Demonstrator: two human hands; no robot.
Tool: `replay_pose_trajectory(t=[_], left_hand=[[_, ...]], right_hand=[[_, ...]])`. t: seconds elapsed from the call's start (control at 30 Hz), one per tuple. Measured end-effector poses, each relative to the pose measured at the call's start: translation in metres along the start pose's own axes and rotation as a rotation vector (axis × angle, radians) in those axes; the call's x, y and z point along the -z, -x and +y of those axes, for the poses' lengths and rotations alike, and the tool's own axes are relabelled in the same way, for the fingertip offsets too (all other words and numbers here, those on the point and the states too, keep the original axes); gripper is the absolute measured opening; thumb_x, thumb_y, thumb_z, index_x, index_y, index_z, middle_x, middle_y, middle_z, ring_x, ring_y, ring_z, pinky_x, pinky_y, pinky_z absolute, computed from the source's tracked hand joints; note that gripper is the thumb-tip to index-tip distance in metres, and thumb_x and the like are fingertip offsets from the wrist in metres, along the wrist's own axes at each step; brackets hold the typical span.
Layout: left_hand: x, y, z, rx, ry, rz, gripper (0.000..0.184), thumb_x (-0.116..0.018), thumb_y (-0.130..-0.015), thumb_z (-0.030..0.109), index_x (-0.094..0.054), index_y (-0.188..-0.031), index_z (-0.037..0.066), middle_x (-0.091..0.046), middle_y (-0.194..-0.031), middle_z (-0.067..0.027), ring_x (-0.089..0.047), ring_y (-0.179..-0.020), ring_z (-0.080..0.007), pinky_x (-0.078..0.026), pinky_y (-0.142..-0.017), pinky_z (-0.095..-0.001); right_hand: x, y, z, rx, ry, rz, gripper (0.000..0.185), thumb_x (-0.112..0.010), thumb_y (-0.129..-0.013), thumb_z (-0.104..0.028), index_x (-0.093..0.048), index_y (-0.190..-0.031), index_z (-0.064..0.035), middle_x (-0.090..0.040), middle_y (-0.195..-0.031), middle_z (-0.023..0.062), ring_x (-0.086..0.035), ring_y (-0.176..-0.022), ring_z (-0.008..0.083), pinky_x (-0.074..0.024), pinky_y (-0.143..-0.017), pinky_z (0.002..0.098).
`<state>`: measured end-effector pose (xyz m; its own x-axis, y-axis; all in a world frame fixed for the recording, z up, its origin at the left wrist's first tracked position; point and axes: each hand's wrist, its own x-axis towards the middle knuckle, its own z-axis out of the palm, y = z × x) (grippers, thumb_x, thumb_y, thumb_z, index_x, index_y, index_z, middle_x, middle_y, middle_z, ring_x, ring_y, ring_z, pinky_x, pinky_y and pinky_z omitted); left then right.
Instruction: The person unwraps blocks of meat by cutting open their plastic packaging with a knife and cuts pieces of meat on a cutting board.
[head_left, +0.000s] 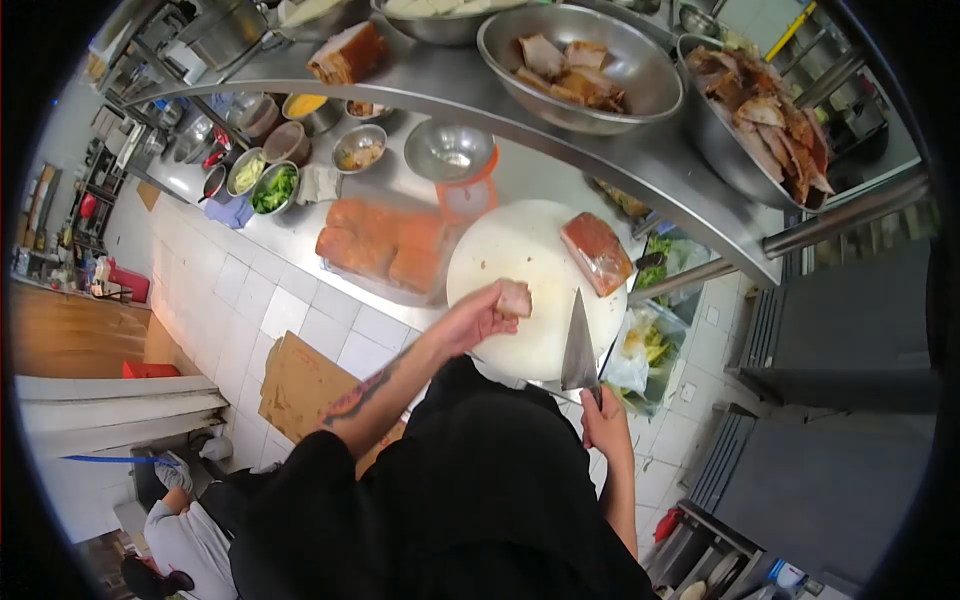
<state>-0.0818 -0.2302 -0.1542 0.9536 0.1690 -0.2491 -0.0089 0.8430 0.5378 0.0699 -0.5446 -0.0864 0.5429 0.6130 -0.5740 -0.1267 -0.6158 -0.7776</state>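
Observation:
A small piece of meat (515, 299) is held in my left hand (478, 317), above the round white cutting board (500, 245). My right hand (607, 424) grips the handle of a knife (579, 350), whose broad blade points up over the board's right part. On the upper right of the board lies a larger block of meat (597, 253) with a browned surface. Left of the board, big slabs of orange-brown meat (385, 245) rest in a clear tray.
A steel shelf (420, 75) crosses above the board, bearing bowls of cut meat (570, 75) and a meat block (348, 53). An orange scale (467, 197) with a steel bowl stands behind the board. Small ingredient bowls (275, 188) are further left. Another person (190, 545) is at lower left.

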Motion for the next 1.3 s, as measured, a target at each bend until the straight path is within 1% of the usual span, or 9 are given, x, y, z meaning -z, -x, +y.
replay_pose_trajectory(t=[0.2,0.3,0.37,0.47,0.6,0.87,1.07,1.2,1.3], left_hand=[[-0.104,0.041,0.051,-0.289,-0.293,-0.002,0.068,-0.056,-0.112,0.050,-0.047,-0.158,0.000,-0.067,-0.140,-0.0137,-0.069,-0.123,-0.0231,-0.060,-0.095,-0.0412],[-0.136,0.050,0.085,-0.474,-0.374,-0.151,0.087,-0.064,-0.104,0.061,-0.045,-0.157,-0.004,-0.067,-0.138,-0.0180,-0.069,-0.123,-0.0250,-0.062,-0.089,-0.0417],[-0.137,0.049,0.084,-0.475,-0.317,-0.168,0.084,-0.061,-0.106,0.060,-0.044,-0.158,-0.003,-0.067,-0.137,-0.0182,-0.069,-0.120,-0.0250,-0.062,-0.089,-0.0413],[-0.118,0.041,0.056,-0.421,-0.143,-0.128,0.071,-0.052,-0.112,0.052,-0.043,-0.159,0.000,-0.068,-0.136,-0.0167,-0.071,-0.113,-0.0245,-0.061,-0.093,-0.0408],[-0.088,0.042,0.004,-0.222,0.004,0.158,0.057,-0.038,-0.118,0.044,-0.044,-0.160,0.006,-0.068,-0.136,-0.0156,-0.071,-0.104,-0.0247,-0.059,-0.099,-0.0405],[-0.061,0.076,0.013,-0.231,0.012,0.211,0.048,-0.050,-0.114,0.036,-0.047,-0.154,0.009,-0.064,-0.146,-0.0197,-0.070,-0.110,-0.0239,-0.059,-0.095,-0.0391],[-0.114,0.095,0.058,-0.491,-0.417,0.304,0.047,-0.066,-0.105,0.013,-0.050,-0.149,0.006,-0.070,-0.137,-0.0218,-0.071,-0.105,-0.0210,-0.060,-0.087,-0.0342],[-0.181,0.109,0.144,-0.942,-0.896,0.032,0.049,-0.070,-0.102,0.010,-0.051,-0.146,0.003,-0.067,-0.140,-0.0274,-0.072,-0.118,-0.0266,-0.063,-0.093,-0.0391],[-0.249,0.093,0.208,-1.104,-1.092,0.021,0.047,-0.070,-0.103,0.007,-0.055,-0.146,0.000,-0.066,-0.145,-0.0202,-0.072,-0.116,-0.0262,-0.061,-0.095,-0.0388]], right_hand=[[0.003,0.000,-0.009,0.016,0.047,-0.007,0.032,-0.063,-0.110,-0.032,-0.063,-0.106,-0.0004,-0.054,-0.059,0.0040,-0.053,-0.038,0.0141,-0.0419,-0.039,0.0332],[0.004,-0.007,-0.013,0.072,0.236,-0.001,0.034,-0.066,-0.108,-0.034,-0.065,-0.110,-0.0002,-0.061,-0.061,0.0108,-0.061,-0.044,0.0259,-0.0483,-0.046,0.0405],[0.002,-0.020,-0.004,0.278,0.465,0.108,0.036,-0.068,-0.105,-0.036,-0.067,-0.112,-0.0016,-0.069,-0.071,0.0209,-0.069,-0.060,0.0423,-0.0530,-0.058,0.0511],[-0.012,-0.021,-0.023,0.377,0.578,0.258,0.037,-0.068,-0.103,-0.038,-0.067,-0.112,-0.0029,-0.072,-0.080,0.0271,-0.070,-0.076,0.0515,-0.0535,-0.068,0.0584],[-0.021,-0.026,-0.021,0.349,0.709,0.262,0.034,-0.063,-0.106,-0.038,-0.065,-0.112,-0.0047,-0.073,-0.080,0.0263,-0.072,-0.078,0.0511,-0.0551,-0.070,0.0604],[-0.017,-0.033,-0.023,0.315,0.703,0.254,0.034,-0.063,-0.106,-0.039,-0.061,-0.110,-0.0055,-0.074,-0.083,0.0275,-0.071,-0.081,0.0530,-0.0547,-0.072,0.0626],[-0.022,-0.036,-0.029,0.316,0.753,0.276,0.034,-0.063,-0.106,-0.040,-0.059,-0.106,-0.0060,-0.073,-0.080,0.0260,-0.072,-0.081,0.0520,-0.0554,-0.071,0.0624],[-0.025,-0.037,-0.030,0.338,0.800,0.265,0.035,-0.063,-0.106,-0.039,-0.058,-0.102,-0.0050,-0.073,-0.079,0.0248,-0.073,-0.077,0.0504,-0.0564,-0.070,0.0622],[-0.026,-0.038,-0.034,0.349,0.811,0.255,0.035,-0.063,-0.106,-0.040,-0.059,-0.103,-0.0052,-0.073,-0.079,0.0246,-0.073,-0.076,0.0496,-0.0565,-0.069,0.0620]])
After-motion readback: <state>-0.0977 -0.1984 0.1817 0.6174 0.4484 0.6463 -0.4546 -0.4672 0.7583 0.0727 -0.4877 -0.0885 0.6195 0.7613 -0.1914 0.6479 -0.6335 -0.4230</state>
